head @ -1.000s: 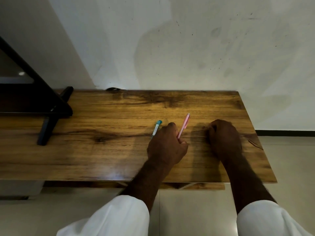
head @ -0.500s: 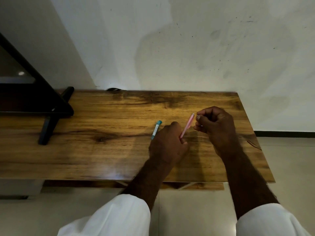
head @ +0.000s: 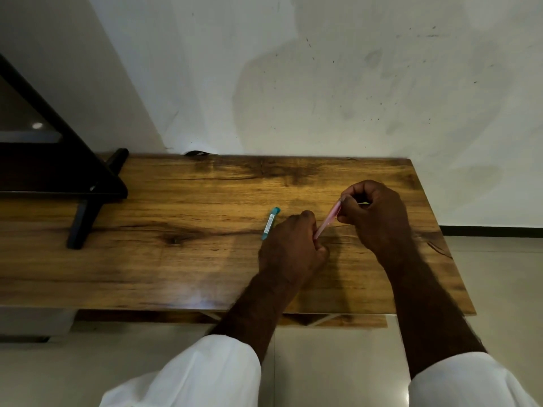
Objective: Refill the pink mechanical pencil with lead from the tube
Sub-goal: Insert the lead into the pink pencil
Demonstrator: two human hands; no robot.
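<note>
The pink mechanical pencil [head: 328, 220] slants up over the wooden table [head: 182, 259], its lower end inside my left hand [head: 291, 251], which is closed around it. My right hand [head: 374, 215] pinches the pencil's upper end between thumb and fingertips. The teal lead tube [head: 271, 223] with a white label lies flat on the table just left of my left hand, untouched. Whether the pencil's cap is on or off is hidden by my right fingers.
A black stand [head: 88, 201] with angled legs sits on the table's left part. The wall [head: 323, 83] runs along the table's far edge. The table's right edge is close to my right forearm, with tiled floor [head: 499, 289] beyond.
My right hand lifted off the table, moved left and took hold of the pencil's top end. My left hand has kept the pencil, tilting it slightly. The lead tube has not moved.
</note>
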